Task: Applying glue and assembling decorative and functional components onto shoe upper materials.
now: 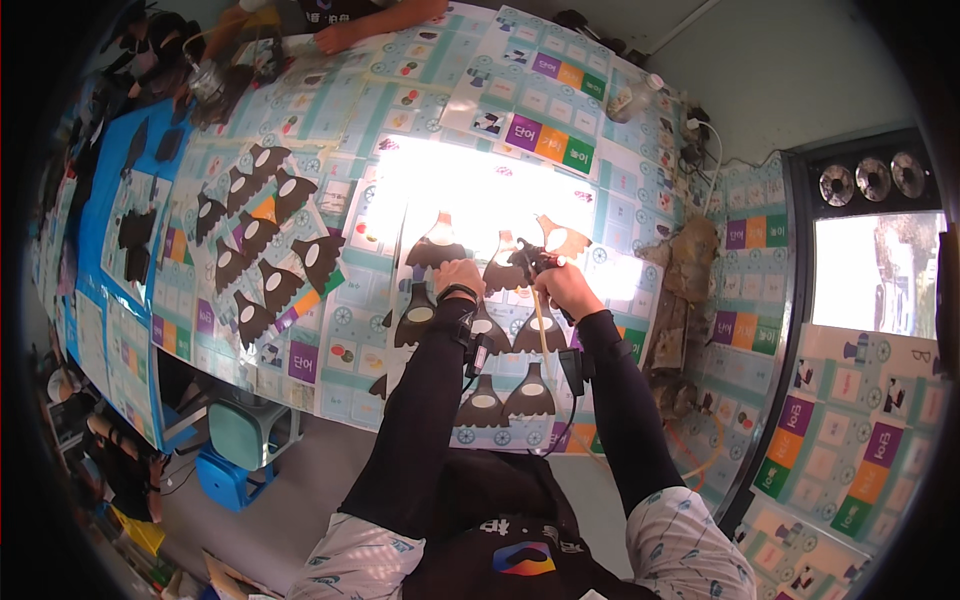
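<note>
My right hand (568, 290) is closed around a small dark spray gun (530, 258), its nozzle end over the brown pieces. A thin yellow hose (543, 325) runs down from it toward me. My left hand (460, 276) is curled low over the table, beside a brown scalloped piece (436, 248); what its fingers hold, if anything, is hidden. Several like pieces lie around both hands, each with a narrow neck, a wavy edge and a pale oval, such as one brown piece (530, 398) nearer me. Bright glare washes out the area beyond my hands.
More brown pieces (258, 235) lie on a sheet to the left. Across the table, another person's forearm (375, 25) rests on the edge. A clear bottle (636, 98) stands at the far right. A stool (245, 432) is below the table's left side; a window (880, 270) is at right.
</note>
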Tool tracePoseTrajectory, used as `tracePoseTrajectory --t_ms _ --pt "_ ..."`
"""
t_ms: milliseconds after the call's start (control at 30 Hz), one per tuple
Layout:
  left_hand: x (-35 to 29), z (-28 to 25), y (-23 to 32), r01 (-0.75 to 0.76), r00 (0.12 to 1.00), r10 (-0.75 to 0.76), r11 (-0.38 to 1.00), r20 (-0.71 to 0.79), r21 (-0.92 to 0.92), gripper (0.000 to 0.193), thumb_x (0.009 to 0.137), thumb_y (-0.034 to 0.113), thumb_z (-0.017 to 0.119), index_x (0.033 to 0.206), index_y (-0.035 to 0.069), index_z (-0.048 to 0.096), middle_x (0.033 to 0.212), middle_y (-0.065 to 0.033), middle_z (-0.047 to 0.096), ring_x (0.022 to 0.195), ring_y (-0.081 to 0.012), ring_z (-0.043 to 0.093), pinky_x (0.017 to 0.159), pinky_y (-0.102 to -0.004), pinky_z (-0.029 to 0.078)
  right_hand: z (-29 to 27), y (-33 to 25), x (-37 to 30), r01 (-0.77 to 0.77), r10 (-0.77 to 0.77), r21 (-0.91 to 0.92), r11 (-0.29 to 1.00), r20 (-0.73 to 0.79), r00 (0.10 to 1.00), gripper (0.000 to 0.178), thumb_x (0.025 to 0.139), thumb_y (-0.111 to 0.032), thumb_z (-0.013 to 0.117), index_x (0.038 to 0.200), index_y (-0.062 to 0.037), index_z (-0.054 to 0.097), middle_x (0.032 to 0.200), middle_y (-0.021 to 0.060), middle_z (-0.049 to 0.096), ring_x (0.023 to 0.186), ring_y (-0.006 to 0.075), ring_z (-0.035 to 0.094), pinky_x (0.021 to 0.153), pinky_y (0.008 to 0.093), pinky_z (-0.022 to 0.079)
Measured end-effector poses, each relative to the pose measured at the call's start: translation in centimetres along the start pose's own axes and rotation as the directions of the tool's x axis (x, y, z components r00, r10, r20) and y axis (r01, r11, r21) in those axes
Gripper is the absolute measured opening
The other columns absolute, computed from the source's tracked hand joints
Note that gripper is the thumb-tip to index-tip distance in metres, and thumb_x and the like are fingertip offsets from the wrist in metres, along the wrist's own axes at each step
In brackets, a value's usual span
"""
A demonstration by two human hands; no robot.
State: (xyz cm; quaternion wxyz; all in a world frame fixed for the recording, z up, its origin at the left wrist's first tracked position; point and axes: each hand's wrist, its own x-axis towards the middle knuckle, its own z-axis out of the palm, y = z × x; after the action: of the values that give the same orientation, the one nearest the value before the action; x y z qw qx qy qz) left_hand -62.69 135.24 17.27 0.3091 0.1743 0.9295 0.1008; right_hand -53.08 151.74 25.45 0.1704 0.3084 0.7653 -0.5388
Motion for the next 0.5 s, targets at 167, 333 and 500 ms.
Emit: tracePoseTrajectory --t_ms 167,333,500 --pt "0.3 0.1 -0.1 0.005 1.000 -0.005 1.000 0.006 0.002 0.036 0.078 0.034 0.075 0.101 0.007 0.071 0.111 -0.0124 0.067 0.112 -0.0283 0.057 0.096 -0.0428 0.042 -0.2 -0.4 0.0 -0.027 0.024 0.093 0.995 0.043 0.999 0.016 0.076 -0.007 0.053 0.065 0.0026 0.059 0.055 0.0082 0.056 0.047 0.0160 0.056 0.045 0.0293 0.043" --pt "0.6 0.7 -0.1 0.018 1.000 -0.018 1.000 -0.002 -0.005 0.036 0.078 0.034 0.074 0.101 0.007 0.071 0.111 -0.0121 0.067 0.113 -0.0283 0.057 0.096 -0.0430 0.042 -0.5 -0.1 -0.4 0.030 -0.029 0.021 0.999 -0.040 0.999 0.016 0.076 -0.008 0.054 0.064 0.0023 0.059 0.055 0.0073 0.055 0.048 0.0151 0.057 0.046 0.0293 0.044" --pt "0.9 1.0 0.1 0.017 1.000 -0.017 1.000 -0.003 0.001 0.037 0.078 0.034 0.074 0.102 0.007 0.070 0.112 -0.0118 0.066 0.113 -0.0286 0.056 0.096 -0.0431 0.042 -1.5 1.8 0.3 0.179 -0.168 -0.321 0.930 0.060 0.984 0.014 0.077 -0.008 0.055 0.068 -0.0006 0.062 0.055 0.0066 0.057 0.050 0.0169 0.059 0.048 0.0292 0.046"
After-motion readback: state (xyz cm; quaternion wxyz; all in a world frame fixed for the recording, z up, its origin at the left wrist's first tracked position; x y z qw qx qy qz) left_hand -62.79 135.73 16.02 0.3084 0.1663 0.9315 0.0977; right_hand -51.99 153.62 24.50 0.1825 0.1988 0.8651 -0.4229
